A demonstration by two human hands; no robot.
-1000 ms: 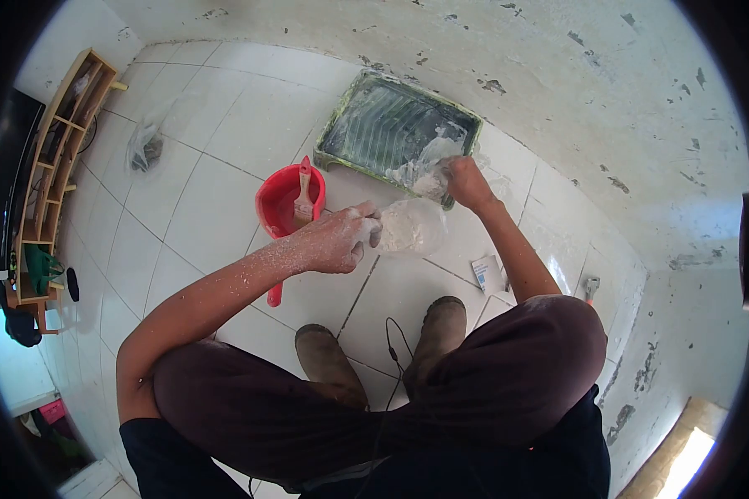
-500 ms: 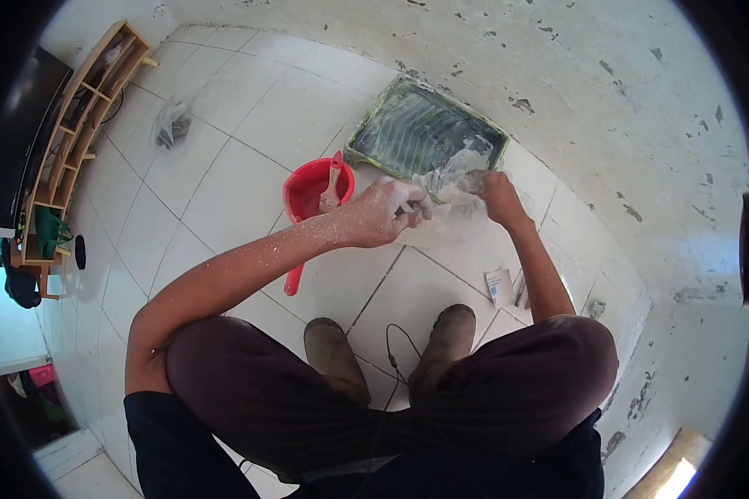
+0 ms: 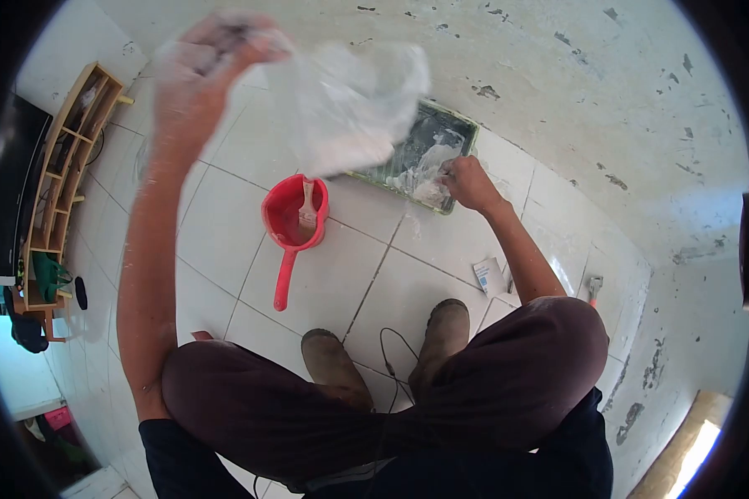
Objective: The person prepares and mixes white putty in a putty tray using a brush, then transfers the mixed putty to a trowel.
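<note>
My left hand, dusted white and blurred, is raised at the upper left, its fingers closed on a translucent plastic bag with whitish contents low in it. The bag hangs in front of part of the dark paint tray. At the tray's near right corner, my right hand has its fingers closed at another piece of clear plastic, beside white powder in the tray. A red dipper stands on the floor with a brush leaning in it.
White floor tiles lie around my boots. A paper packet is near my right forearm, and a scraper-like tool farther right. A wooden shelf with a television stands left. The peeling wall rises beyond the tray.
My left hand has swung up and left from the tray, lifting the plastic bag. My right hand has shifted slightly left and stays at the tray. The view has shifted a little.
</note>
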